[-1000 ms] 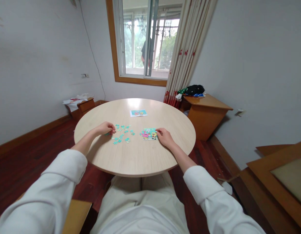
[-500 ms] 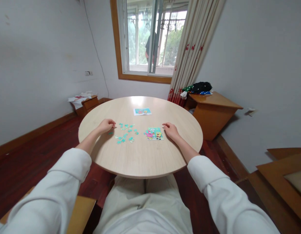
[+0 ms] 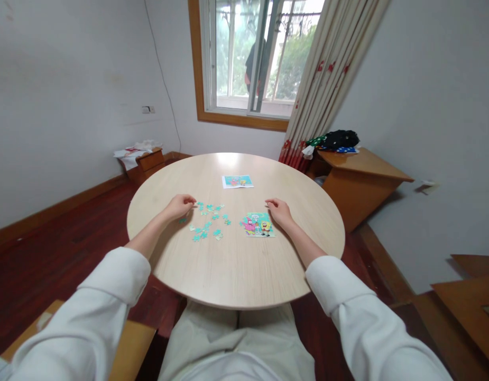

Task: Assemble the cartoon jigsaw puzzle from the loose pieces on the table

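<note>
A round pale wooden table (image 3: 236, 270) stands in front of me. Several loose teal puzzle pieces (image 3: 208, 222) lie scattered left of centre. My left hand (image 3: 181, 205) rests at their left edge with fingers curled, pinching something too small to make out. A partly assembled cartoon puzzle (image 3: 258, 224) lies to the right of the pieces. My right hand (image 3: 279, 211) sits at its upper right corner, fingers bent down onto the table beside it. A printed reference picture (image 3: 237, 181) lies farther back on the table.
A wooden side cabinet (image 3: 357, 182) with dark clothes on top stands at the right by a curtain (image 3: 327, 79). A low box with papers (image 3: 143, 157) sits by the left wall. A person stands outside the window (image 3: 252, 69). Dark wooden floor surrounds the table.
The view has shifted; my right hand moved from on the assembled puzzle's right side to just off its upper right corner. My left hand stays at the loose pieces.
</note>
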{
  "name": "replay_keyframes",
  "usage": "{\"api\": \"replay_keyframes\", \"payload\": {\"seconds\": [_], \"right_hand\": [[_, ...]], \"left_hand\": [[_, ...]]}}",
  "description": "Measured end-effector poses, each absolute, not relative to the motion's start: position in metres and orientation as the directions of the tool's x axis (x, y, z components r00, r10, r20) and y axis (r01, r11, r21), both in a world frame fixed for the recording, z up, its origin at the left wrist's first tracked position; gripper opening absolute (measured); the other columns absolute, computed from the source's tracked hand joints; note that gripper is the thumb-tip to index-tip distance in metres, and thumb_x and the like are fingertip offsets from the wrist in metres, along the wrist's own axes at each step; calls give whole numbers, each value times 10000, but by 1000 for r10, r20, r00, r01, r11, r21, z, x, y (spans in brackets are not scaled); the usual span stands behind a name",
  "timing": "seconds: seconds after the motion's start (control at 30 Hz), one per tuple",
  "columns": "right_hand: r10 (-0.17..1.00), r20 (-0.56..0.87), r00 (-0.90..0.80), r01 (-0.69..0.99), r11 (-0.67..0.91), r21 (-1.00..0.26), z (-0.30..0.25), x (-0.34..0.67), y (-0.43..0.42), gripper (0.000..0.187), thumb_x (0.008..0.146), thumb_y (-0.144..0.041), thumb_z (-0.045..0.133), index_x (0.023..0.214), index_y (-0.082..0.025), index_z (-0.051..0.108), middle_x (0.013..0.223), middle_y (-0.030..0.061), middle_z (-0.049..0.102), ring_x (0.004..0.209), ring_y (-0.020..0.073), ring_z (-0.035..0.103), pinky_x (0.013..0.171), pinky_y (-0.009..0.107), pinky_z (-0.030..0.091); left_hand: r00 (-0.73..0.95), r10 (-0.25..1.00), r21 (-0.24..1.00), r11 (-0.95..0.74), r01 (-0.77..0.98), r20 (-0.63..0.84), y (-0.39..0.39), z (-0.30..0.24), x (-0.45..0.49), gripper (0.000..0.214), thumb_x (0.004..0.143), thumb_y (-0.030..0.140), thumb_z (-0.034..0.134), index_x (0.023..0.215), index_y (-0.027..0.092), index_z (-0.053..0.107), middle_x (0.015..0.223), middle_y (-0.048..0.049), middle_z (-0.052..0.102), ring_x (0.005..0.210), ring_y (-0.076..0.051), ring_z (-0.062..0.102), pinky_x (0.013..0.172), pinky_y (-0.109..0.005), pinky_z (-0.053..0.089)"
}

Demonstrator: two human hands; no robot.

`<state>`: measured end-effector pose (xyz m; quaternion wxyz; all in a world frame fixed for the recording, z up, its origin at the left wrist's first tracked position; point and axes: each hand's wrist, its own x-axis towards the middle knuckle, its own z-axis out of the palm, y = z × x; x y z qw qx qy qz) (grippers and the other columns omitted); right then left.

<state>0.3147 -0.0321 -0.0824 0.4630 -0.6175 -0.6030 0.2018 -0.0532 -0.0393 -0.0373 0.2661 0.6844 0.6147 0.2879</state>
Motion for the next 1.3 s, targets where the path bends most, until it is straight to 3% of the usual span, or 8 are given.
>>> {"api": "replay_keyframes", "payload": {"seconds": [0.13,0.27,0.37,0.53,0.67,0.87,1.3], "right_hand": [[943,290,166,534,161,-830,-83,312,-21,228,776,-197,480,843,-183,697,900,49,724,862,185,677,855,347,504],[957,268,113,525,171,-834,-81,315,-19,212,770,-208,518,876,-172,698,936,65,717,874,194,668,868,363,504],[971,228,-67,505,230,-832,-73,323,-28,254,769,-256,579,988,-179,684,1011,79,701,930,200,654,901,378,497],[894,134,-428,528,367,-766,-55,332,-51,661,680,-338,742,1301,-256,530,1367,89,508,1264,235,481,1091,413,359],[858,17,-513,655,404,-638,-49,327,-53,873,582,-405,823,1367,-266,468,1472,115,383,1389,296,305,1150,510,214],[844,-35,-535,695,416,-587,-46,316,-39,826,657,-450,777,1389,-274,437,1476,113,387,1412,283,261,1157,545,126],[823,-74,-564,673,406,-618,-41,310,-16,637,773,-385,684,1366,-293,469,1501,79,364,1422,254,248,1172,539,97]], "left_hand": [[108,994,680,-102,726,34,-29,-38,-48,345,716,276,524,972,107,683,635,-26,636,552,-142,527,568,-253,405],[132,989,620,-147,771,71,-13,-42,-46,354,723,299,536,987,129,702,732,-51,678,679,-173,583,662,-263,434],[135,987,598,-163,785,92,-1,-46,-46,362,726,317,550,1000,141,709,824,-65,698,757,-190,604,725,-275,446],[175,981,649,-184,738,79,13,-49,-48,351,722,332,590,1003,159,709,861,-61,705,825,-199,614,780,-284,452],[210,974,718,-205,666,83,24,-51,-45,325,717,346,605,962,161,711,889,-72,711,861,-209,622,813,-310,459],[185,977,696,-204,688,104,36,-51,-37,301,745,342,511,869,160,716,905,-93,728,876,-228,638,866,-362,458],[169,980,776,-184,603,102,40,-58,-33,279,722,357,484,761,172,690,822,-89,726,812,-225,645,789,-350,481]]}}
